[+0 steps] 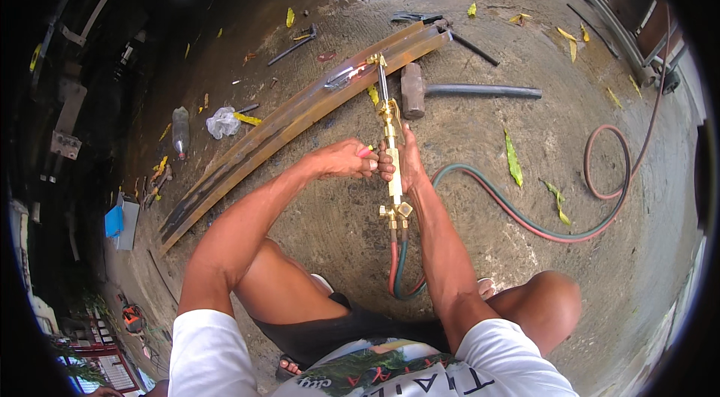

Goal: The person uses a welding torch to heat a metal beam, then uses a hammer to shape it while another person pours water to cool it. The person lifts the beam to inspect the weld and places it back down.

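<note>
Concrete floor (480, 262); hands (379, 161) grip brass cutting torch (391, 149); steel strips (300, 116) beneath tip.

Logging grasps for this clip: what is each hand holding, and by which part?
The right hand grips the brass cutting torch around its handle, above the hose valves. The left hand pinches a small pink item beside the torch; what it is cannot be told.
</note>
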A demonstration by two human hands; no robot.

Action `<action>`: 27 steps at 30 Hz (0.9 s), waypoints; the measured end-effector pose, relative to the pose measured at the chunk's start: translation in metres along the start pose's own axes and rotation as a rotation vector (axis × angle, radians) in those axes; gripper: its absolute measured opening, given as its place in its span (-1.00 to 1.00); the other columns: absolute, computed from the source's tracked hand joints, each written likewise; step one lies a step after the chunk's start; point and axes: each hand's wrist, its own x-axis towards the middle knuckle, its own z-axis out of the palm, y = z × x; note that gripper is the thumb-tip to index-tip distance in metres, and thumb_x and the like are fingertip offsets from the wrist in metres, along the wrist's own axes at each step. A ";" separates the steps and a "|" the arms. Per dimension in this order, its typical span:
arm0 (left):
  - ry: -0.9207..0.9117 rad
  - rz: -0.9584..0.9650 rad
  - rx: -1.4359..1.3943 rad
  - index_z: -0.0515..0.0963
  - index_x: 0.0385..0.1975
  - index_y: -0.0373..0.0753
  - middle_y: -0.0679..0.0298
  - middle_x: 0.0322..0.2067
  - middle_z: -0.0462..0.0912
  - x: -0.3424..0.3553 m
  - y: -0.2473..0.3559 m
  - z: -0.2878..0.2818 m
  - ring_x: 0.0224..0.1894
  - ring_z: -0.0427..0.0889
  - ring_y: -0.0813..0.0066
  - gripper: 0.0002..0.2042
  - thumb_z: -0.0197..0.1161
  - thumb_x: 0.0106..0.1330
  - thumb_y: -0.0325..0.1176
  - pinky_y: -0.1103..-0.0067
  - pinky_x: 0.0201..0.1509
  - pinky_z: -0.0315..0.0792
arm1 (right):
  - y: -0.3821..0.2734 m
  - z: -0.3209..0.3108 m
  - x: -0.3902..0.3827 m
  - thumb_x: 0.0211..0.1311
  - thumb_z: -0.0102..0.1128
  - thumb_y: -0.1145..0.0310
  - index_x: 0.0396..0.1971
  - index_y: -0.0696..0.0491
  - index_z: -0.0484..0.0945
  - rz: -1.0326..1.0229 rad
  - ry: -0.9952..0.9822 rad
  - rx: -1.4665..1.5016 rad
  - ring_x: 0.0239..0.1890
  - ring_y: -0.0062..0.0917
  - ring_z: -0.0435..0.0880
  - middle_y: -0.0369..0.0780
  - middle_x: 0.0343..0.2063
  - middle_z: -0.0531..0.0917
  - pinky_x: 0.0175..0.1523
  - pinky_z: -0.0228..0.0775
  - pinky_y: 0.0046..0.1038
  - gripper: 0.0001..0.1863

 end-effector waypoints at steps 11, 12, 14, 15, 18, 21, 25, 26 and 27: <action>-0.129 -0.019 -0.156 0.56 -0.01 -0.50 -0.06 -0.05 0.64 -0.005 0.035 0.021 0.00 0.68 0.17 -0.58 0.19 0.44 -0.17 0.33 0.16 0.59 | -0.051 0.021 -0.012 0.12 -0.12 -0.59 -0.42 -0.04 0.36 -0.387 -0.115 0.117 -0.83 -0.77 0.26 -0.44 -0.75 0.28 -0.79 0.19 -0.67 -0.22; -0.155 -0.018 -0.231 0.53 0.04 -0.49 -0.05 -0.02 0.63 -0.001 0.038 0.021 0.02 0.67 0.18 -0.54 0.19 0.44 -0.12 0.32 0.15 0.59 | -0.057 0.019 -0.014 0.15 -0.04 -0.54 -0.42 -0.04 0.37 -0.432 -0.125 0.127 -0.84 -0.77 0.28 -0.43 -0.76 0.29 -0.79 0.23 -0.67 -0.27; -0.138 -0.031 -0.233 0.52 0.07 -0.49 -0.03 -0.02 0.63 -0.003 0.048 0.021 0.01 0.67 0.20 -0.51 0.20 0.43 -0.10 0.33 0.14 0.59 | -0.062 0.019 -0.018 0.15 -0.02 -0.52 -0.43 -0.04 0.37 -0.455 -0.078 0.128 -0.84 -0.77 0.28 -0.43 -0.77 0.29 -0.79 0.23 -0.68 -0.28; -0.129 -0.037 -0.234 0.51 0.08 -0.49 -0.02 -0.02 0.63 -0.004 0.053 0.020 0.01 0.67 0.20 -0.49 0.21 0.42 -0.09 0.33 0.14 0.59 | -0.065 0.018 -0.019 0.16 0.00 -0.51 -0.43 -0.04 0.37 -0.465 -0.054 0.129 -0.84 -0.77 0.28 -0.43 -0.77 0.29 -0.79 0.23 -0.68 -0.29; -0.159 -0.019 -0.188 0.50 0.11 -0.47 0.00 -0.04 0.64 -0.001 0.061 0.025 -0.02 0.69 0.21 -0.48 0.21 0.42 -0.07 0.35 0.13 0.59 | -0.069 0.009 -0.021 0.15 0.03 -0.50 -0.43 -0.04 0.36 -0.462 -0.039 0.158 -0.84 -0.78 0.28 -0.44 -0.77 0.29 -0.79 0.21 -0.68 -0.30; -0.194 -0.037 -0.124 0.58 -0.02 -0.39 0.08 -0.10 0.67 0.006 0.055 0.025 -0.08 0.71 0.27 -0.56 0.18 0.44 -0.06 0.42 0.08 0.62 | -0.070 0.007 -0.021 0.14 0.04 -0.50 -0.42 -0.04 0.36 -0.416 0.006 0.110 -0.83 -0.78 0.28 -0.44 -0.77 0.29 -0.79 0.20 -0.68 -0.29; -0.281 -0.117 -0.062 0.58 -0.02 -0.39 0.12 -0.13 0.68 0.013 0.044 0.021 -0.08 0.71 0.30 -0.59 0.17 0.45 -0.09 0.46 0.06 0.63 | -0.058 0.005 -0.010 0.12 0.03 -0.53 -0.43 -0.02 0.35 -0.331 0.021 0.049 -0.84 -0.78 0.26 -0.43 -0.77 0.30 -0.79 0.19 -0.66 -0.26; -0.308 -0.120 -0.054 0.58 -0.02 -0.39 0.12 -0.13 0.68 0.016 0.043 0.020 -0.08 0.71 0.30 -0.60 0.17 0.46 -0.11 0.47 0.06 0.63 | -0.056 0.004 -0.008 0.11 0.02 -0.54 -0.43 -0.01 0.35 -0.311 0.031 0.035 -0.84 -0.77 0.26 -0.43 -0.77 0.30 -0.79 0.18 -0.64 -0.25; -0.335 -0.123 -0.046 0.58 -0.02 -0.39 0.13 -0.14 0.68 0.017 0.042 0.020 -0.07 0.71 0.30 -0.61 0.16 0.46 -0.12 0.47 0.06 0.62 | -0.054 0.003 -0.006 0.10 0.02 -0.55 -0.44 0.00 0.34 -0.291 0.040 0.020 -0.85 -0.76 0.25 -0.42 -0.77 0.30 -0.80 0.18 -0.63 -0.23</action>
